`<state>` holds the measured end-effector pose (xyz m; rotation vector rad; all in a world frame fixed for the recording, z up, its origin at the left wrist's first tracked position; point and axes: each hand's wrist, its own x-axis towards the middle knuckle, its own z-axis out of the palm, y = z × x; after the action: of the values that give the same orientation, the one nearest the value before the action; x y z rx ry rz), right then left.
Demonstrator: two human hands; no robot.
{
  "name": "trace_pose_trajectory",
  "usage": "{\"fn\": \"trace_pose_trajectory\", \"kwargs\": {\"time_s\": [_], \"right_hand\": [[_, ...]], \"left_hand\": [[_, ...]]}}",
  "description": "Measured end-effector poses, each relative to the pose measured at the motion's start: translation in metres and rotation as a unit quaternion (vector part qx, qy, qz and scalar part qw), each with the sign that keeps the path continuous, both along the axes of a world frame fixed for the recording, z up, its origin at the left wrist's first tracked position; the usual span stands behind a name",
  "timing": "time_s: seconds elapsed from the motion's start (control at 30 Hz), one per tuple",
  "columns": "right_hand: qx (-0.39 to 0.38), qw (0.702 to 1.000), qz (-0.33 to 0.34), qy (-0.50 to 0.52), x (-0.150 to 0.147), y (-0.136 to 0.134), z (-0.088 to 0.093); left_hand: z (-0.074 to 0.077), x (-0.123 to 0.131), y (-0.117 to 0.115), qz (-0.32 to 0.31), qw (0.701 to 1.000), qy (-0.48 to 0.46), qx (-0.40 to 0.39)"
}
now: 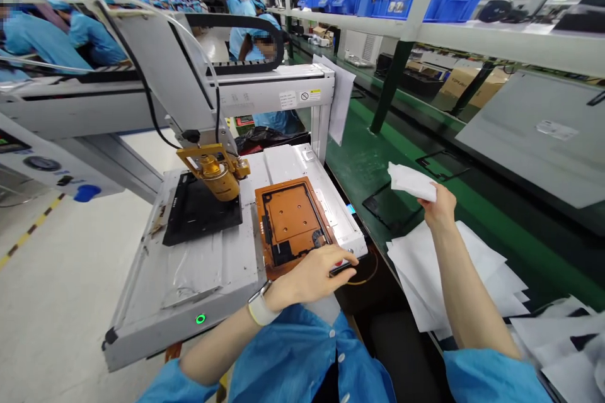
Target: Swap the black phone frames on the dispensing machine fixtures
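1. While the left hand [314,277] lies flat at the machine's front edge, fingers extended over a dark button or part [343,266] just beside the orange jig [289,214], gripping seems absent; hard to tell.
2. Right hand [439,208] pinches a white sheet [411,181], raised above the paper stack [454,271], clear of the green belt [368,164].

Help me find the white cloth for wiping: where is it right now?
In the head view, the crumpled white cloth is pinched in the right hand, raised over the green conveyor belt, right of the orange fixture.
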<state>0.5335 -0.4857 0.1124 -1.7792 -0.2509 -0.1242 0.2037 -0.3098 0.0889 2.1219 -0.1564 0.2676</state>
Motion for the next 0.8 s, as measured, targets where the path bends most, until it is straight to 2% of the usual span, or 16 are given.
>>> {"fn": "trace_pose_trajectory", "kwargs": {"time_s": [0.07,0.17,0.27,0.33,0.4,0.47,0.53,0.6,0.67,0.73,0.8], "right_hand": [[0.021,1.000,0.017,0.000,-0.031,0.000,0.004],[0.029,0.995,0.091,-0.007,-0.096,-0.004,0.008],[-0.015,0.979,0.198,-0.051,-0.159,-0.015,0.009],[-0.048,0.968,0.231,-0.089,-0.185,-0.023,0.008],[-0.059,0.963,0.241,-0.108,-0.197,-0.030,0.003],[-0.054,0.964,0.241,-0.094,-0.196,-0.033,-0.004],[-0.056,0.966,0.252,-0.032,-0.188,-0.033,-0.010],[-0.070,0.957,0.274,0.062,-0.180,-0.029,-0.015],[-0.082,0.941,0.293,0.147,-0.179,-0.022,-0.016],[-0.070,0.942,0.282,0.168,-0.184,-0.014,-0.016],[-0.044,0.950,0.267,0.154,-0.192,-0.009,-0.013]], "left_hand": [[0.001,0.012,-0.003,0.004,0.988,0.047,-0.144],[0.001,0.030,-0.008,0.008,0.937,0.068,-0.343],[-0.001,0.039,-0.012,0.079,0.895,0.030,-0.438],[-0.001,0.039,-0.012,0.162,0.878,-0.011,-0.450],[0.001,0.035,-0.009,0.241,0.871,-0.053,-0.424],[0.004,0.029,-0.005,0.305,0.872,-0.099,-0.370],[0.009,0.024,-0.001,0.343,0.874,-0.136,-0.316],[0.012,0.019,0.000,0.341,0.882,-0.134,-0.298],[0.013,0.014,-0.004,0.290,0.898,-0.085,-0.319],[0.014,0.007,-0.009,0.220,0.910,-0.019,-0.350],[0.015,-0.001,-0.014,0.190,0.916,0.021,-0.352]]}}
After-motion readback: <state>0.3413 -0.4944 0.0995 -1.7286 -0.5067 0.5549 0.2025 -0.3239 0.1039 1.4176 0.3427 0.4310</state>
